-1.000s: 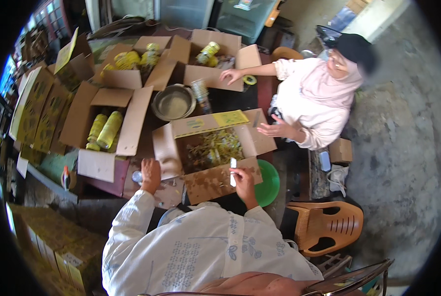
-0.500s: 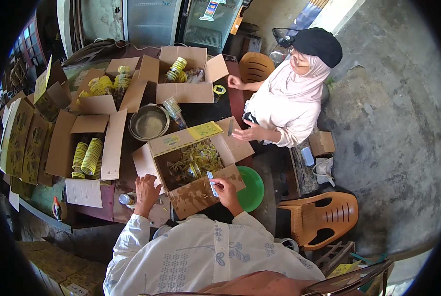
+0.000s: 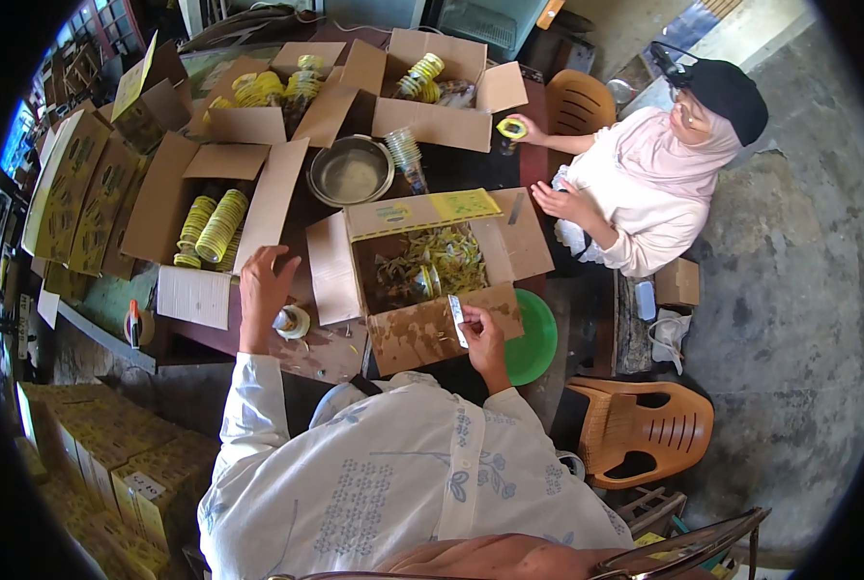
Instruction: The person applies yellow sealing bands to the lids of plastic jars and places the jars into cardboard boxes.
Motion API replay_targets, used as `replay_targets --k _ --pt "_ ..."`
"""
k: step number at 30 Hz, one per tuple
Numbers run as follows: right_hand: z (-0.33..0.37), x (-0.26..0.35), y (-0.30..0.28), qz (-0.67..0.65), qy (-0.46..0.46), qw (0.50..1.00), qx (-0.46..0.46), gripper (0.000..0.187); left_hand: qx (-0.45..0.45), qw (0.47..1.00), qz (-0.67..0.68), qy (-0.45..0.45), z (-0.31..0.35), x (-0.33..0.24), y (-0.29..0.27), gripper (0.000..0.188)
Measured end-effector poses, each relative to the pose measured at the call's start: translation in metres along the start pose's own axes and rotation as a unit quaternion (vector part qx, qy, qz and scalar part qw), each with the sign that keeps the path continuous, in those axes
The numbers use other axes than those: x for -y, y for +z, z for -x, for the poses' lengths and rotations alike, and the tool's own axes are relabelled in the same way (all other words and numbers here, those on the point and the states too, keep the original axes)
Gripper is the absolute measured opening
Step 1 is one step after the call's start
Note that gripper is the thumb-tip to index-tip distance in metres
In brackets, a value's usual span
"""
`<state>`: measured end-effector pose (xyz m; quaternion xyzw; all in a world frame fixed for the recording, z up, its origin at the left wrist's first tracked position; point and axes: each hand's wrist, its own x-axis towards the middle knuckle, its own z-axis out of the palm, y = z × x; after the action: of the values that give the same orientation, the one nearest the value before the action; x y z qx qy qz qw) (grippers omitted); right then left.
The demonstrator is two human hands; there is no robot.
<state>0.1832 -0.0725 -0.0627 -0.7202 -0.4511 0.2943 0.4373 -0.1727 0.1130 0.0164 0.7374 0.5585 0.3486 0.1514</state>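
Observation:
My right hand (image 3: 483,335) pinches a narrow white and blue strip (image 3: 458,320) at the near flap of an open cardboard box (image 3: 403,333). That flap is blotched with dark wet patches. Inside the box lies a heap of yellow-green shreds or wrappers (image 3: 456,253), with a clear cup (image 3: 427,282) among them. My left hand (image 3: 268,290) is raised to the left of the box, fingers curved and apart, holding nothing. Close to it stands a small pale-topped container (image 3: 292,322).
Across the table, a co-worker's hand (image 3: 529,130) holds a yellow-rimmed cup. Behind the box are a metal bowl (image 3: 318,174) and stacked clear cups (image 3: 405,155). Open boxes (image 3: 277,198) of yellow-lidded cups fill the left and back. A green basin (image 3: 538,338) sits right.
My left hand has moved away from the box's left flap. The co-worker's hand has taken hold of the yellow-rimmed cup. The whole view has shifted, while my right hand keeps the strip.

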Motion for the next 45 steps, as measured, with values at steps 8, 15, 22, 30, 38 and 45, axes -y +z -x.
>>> replay_targets --k 8,15,22,30,38,45 --pt "-0.005 -0.017 0.0 0.002 0.008 1.0 0.02 0.034 -0.043 0.998 -0.034 -0.032 -0.033 0.03 -0.02 0.028" --pt "-0.007 -0.021 -0.004 0.006 0.026 0.999 0.018 0.034 -0.039 0.994 -0.07 -0.077 -0.051 0.055 -0.035 0.033" --pt "-0.019 -0.034 0.003 -0.005 0.042 0.999 0.032 0.034 0.092 0.99 0.079 -0.065 -0.034 -0.007 0.036 0.034" --pt "-0.02 -0.039 -0.002 0.018 0.045 0.999 0.005 0.034 0.273 0.951 0.051 0.135 0.006 -0.053 0.24 0.041" --pt "-0.002 -0.041 -0.022 0.004 0.131 0.99 -0.051 0.032 0.43 0.881 -0.143 0.134 0.015 -0.051 0.325 0.09" --pt "-0.008 -0.044 -0.011 -0.034 0.126 0.988 -0.079 0.015 0.426 0.902 -0.026 0.068 -0.006 -0.038 0.3 0.105"
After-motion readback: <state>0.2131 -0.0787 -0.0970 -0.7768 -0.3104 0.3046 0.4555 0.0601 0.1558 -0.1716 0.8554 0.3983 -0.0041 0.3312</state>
